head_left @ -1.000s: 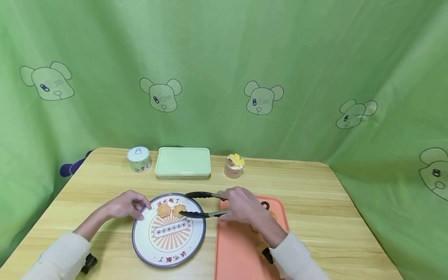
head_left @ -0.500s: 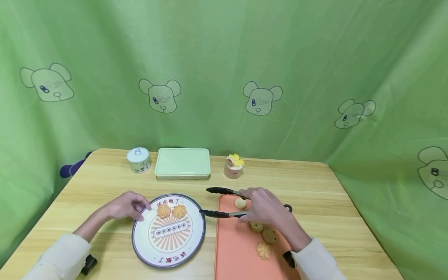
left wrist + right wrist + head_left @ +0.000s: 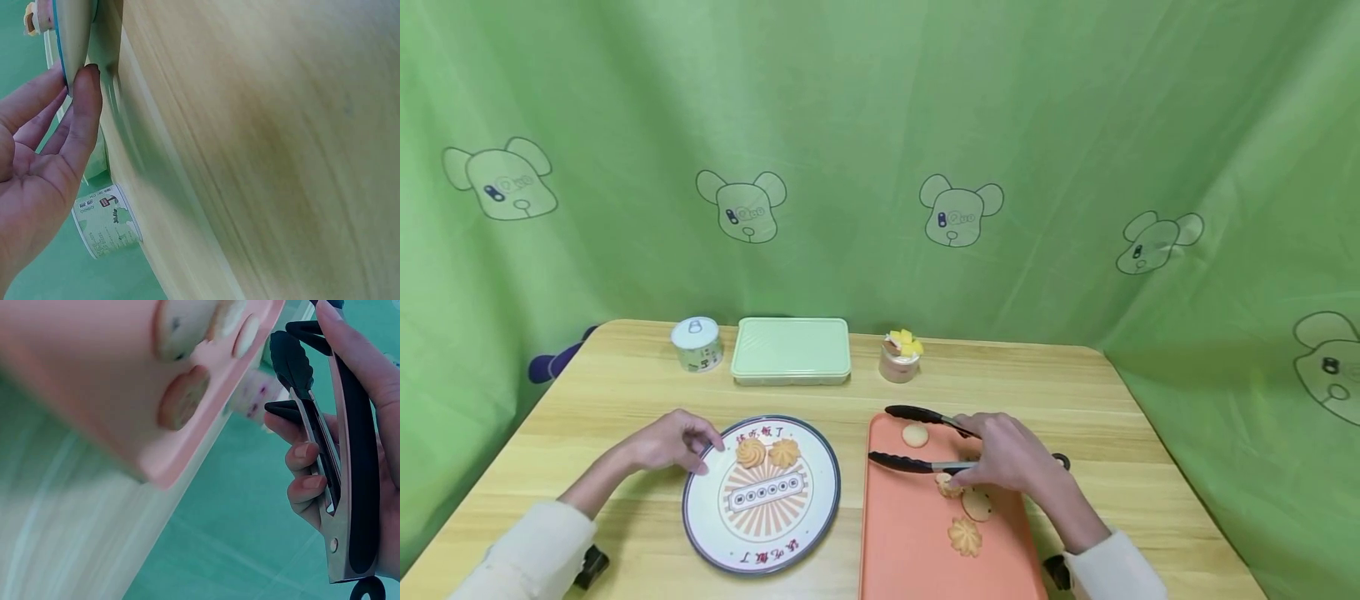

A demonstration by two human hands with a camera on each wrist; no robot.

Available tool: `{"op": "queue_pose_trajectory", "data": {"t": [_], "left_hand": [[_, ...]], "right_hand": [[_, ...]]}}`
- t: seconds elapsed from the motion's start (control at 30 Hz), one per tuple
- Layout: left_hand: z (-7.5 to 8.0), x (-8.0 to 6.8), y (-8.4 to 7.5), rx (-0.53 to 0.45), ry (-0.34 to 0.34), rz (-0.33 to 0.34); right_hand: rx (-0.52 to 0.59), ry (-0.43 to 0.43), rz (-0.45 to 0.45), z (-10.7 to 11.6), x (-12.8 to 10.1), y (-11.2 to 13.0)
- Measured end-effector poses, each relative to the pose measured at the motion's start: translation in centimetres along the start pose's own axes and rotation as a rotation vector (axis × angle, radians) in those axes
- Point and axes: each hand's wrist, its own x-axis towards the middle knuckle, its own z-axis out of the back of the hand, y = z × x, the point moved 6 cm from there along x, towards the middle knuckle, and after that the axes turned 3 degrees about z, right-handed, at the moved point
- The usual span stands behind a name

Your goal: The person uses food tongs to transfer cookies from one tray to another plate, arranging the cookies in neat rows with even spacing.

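So the right hand [image 3: 1011, 458] has its grip wrapped around a pair of black-tipped tongs [image 3: 917, 437], and the tong arms are spread wide with nothing between them. They hover over the far end of the orange tray [image 3: 902, 542], one tip just past the pale round cookie [image 3: 915, 434] at the tray's 12 o'clock, the other tip on the near side of it. Three more cookies sit toward the tray's 3 o'clock: one half hidden under the hand [image 3: 947, 486], a flat round one [image 3: 977, 503], and a piped swirl one [image 3: 964, 537].

The left hand [image 3: 668, 442] rests at the 9 o'clock rim of the round plate [image 3: 700, 517], fingertips touching the edge, fingers fairly straight, so it's steadying rather than holding. Two swirl cookies [image 3: 767, 452] already sit side by side at the plate's 12 o'clock.

If it were me: straddle the pale cookie evenly, squeeze gently since these look crumbly, lift straight up, and keep that plate pinned.

Writing-wise, the plate has red Chinese characters arcing along its top and bottom edges, too small for me to read with confidence. The little can [image 3: 697, 342] at the back of the tabletop [image 3: 1150, 467] has a green and white label, unreadable here. There's also a mint lidded box [image 3: 792, 349] and a dessert cup [image 3: 901, 356] back there.
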Motion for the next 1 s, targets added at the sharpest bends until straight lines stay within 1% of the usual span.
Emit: {"op": "queue_pose_trajectory", "data": {"t": [0.23,0.37,0.6,0.93,1.0], "left_hand": [[0.0,0.0,0.0,-0.003,0.001,-0.001],[0.0,0.0,0.1,-0.003,0.002,-0.007],[0.0,0.0,0.1,-0.001,0.002,-0.012],[0.0,0.0,0.1,0.001,0.001,-0.015],[-0.1,0.0,0.1,0.0,0.002,-0.014]], "right_hand": [[0.019,-0.003,-0.035,-0.1,-1.1,-1.9],[0.022,0.0,-0.034,-0.1,-1.5,-2.5],[0.027,0.006,-0.034,-0.2,-2.0,-3.0],[0.032,0.048,-0.075,-0.5,-2.3,-3.6],[0.047,0.056,-0.082,-0.6,-2.3,-3.6]]}}
